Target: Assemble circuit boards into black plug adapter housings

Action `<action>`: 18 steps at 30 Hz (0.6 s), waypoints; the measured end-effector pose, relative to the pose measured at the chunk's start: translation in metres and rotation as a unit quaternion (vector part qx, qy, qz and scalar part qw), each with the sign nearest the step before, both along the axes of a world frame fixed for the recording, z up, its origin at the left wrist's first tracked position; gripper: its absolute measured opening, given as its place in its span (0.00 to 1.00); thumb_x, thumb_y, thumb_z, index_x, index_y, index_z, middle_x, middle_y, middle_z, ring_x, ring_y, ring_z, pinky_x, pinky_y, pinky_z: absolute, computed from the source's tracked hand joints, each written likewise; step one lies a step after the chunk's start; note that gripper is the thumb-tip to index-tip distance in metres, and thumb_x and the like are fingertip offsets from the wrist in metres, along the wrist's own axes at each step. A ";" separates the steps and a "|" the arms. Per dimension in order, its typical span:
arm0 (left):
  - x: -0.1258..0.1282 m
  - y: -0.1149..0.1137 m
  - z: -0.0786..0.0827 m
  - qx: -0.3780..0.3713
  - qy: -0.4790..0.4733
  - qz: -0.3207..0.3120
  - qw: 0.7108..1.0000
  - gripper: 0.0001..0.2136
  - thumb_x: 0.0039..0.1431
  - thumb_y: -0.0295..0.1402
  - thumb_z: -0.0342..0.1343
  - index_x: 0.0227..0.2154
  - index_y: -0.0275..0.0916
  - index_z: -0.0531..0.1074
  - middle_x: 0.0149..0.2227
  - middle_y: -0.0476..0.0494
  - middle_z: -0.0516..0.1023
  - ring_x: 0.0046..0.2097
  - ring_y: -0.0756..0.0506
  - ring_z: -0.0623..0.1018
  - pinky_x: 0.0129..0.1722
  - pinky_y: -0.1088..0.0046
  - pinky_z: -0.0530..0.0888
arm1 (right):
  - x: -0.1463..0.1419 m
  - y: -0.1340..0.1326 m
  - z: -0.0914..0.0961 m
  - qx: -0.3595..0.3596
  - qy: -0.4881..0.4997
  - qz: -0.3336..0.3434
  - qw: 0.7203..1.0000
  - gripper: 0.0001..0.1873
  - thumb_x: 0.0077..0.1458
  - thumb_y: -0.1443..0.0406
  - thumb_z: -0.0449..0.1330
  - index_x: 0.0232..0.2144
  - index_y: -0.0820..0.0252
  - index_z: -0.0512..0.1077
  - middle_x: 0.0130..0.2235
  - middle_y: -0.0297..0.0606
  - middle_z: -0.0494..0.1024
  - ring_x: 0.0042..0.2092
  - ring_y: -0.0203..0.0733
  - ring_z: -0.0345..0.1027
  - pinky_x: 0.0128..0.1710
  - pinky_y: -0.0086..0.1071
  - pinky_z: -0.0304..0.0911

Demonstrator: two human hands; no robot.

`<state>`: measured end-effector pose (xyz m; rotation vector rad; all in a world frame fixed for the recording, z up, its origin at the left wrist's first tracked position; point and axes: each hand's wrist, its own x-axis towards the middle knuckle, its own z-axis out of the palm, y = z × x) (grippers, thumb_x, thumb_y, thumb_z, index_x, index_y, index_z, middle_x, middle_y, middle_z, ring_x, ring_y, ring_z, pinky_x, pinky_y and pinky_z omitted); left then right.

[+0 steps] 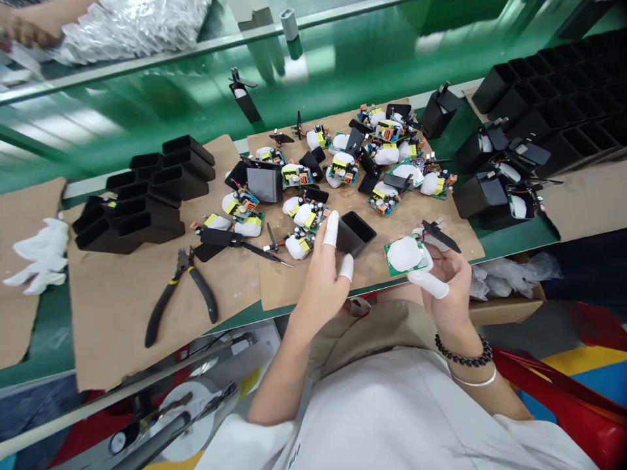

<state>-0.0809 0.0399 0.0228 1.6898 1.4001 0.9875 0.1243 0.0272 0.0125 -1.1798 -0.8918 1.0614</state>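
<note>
My left hand (326, 277), with white finger cots on it, grips an empty-looking black charger housing (356, 234), its open end tilted up toward me. In my right hand (448, 281), also wearing finger cots, is a green circuit board (405, 254) topped by a white round pad. A black plug cover with metal prongs (441, 235) hangs by wires from this board, above my fingers. The board and the housing are apart. Just beyond my hands lies a pile of similar circuit boards (343, 168) with yellow and orange parts.
Black housings (151, 196) stand grouped at left, more (553, 91) at far right. Pliers (181, 287), tweezers (259, 251) and a white glove (42, 254) lie on or near the cardboard (112, 326). Partly assembled chargers (494, 196) stand at right. Another person's hand (29, 29) shows top left.
</note>
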 end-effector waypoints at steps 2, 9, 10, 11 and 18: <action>0.006 -0.001 -0.004 -0.005 0.002 -0.014 1.000 0.44 0.61 0.28 0.62 0.76 0.46 0.47 0.78 0.38 0.52 0.79 0.37 0.52 0.79 0.54 0.52 | -0.004 0.003 0.002 0.009 0.003 -0.003 1.000 0.28 0.34 0.55 0.80 0.40 0.51 0.78 0.42 0.41 0.88 0.48 0.55 0.83 0.49 0.48 0.80; 0.020 0.016 -0.006 0.002 -0.026 0.032 0.999 0.31 0.53 0.30 0.70 0.61 0.41 0.71 0.63 0.36 0.77 0.65 0.34 0.75 0.71 0.49 0.69 | 0.001 0.034 0.018 0.056 -0.051 0.021 0.997 0.36 0.30 0.56 0.83 0.43 0.49 0.75 0.49 0.41 0.85 0.55 0.56 0.80 0.60 0.52 0.74; 0.020 0.016 -0.004 -0.011 -0.066 0.015 0.998 0.30 0.52 0.30 0.71 0.59 0.40 0.72 0.62 0.36 0.78 0.65 0.34 0.76 0.70 0.50 0.70 | 0.002 0.037 0.021 0.065 -0.047 0.021 0.997 0.35 0.31 0.57 0.83 0.44 0.49 0.75 0.49 0.40 0.85 0.54 0.56 0.80 0.60 0.53 0.74; 0.020 0.015 -0.003 -0.025 -0.117 -0.005 0.993 0.30 0.51 0.30 0.72 0.58 0.40 0.72 0.62 0.37 0.78 0.65 0.35 0.77 0.69 0.52 0.71 | 0.002 0.038 0.024 0.077 -0.042 0.016 0.996 0.34 0.32 0.56 0.82 0.43 0.48 0.75 0.48 0.39 0.85 0.53 0.56 0.80 0.60 0.54 0.74; 0.013 0.000 0.011 -0.045 -0.267 -0.093 0.958 0.31 0.52 0.41 0.76 0.57 0.42 0.73 0.61 0.37 0.79 0.65 0.36 0.78 0.68 0.57 0.74 | -0.001 0.003 0.038 0.201 -0.106 0.018 0.974 0.34 0.42 0.65 0.77 0.52 0.39 0.77 0.52 0.35 0.84 0.55 0.61 0.80 0.58 0.59 0.75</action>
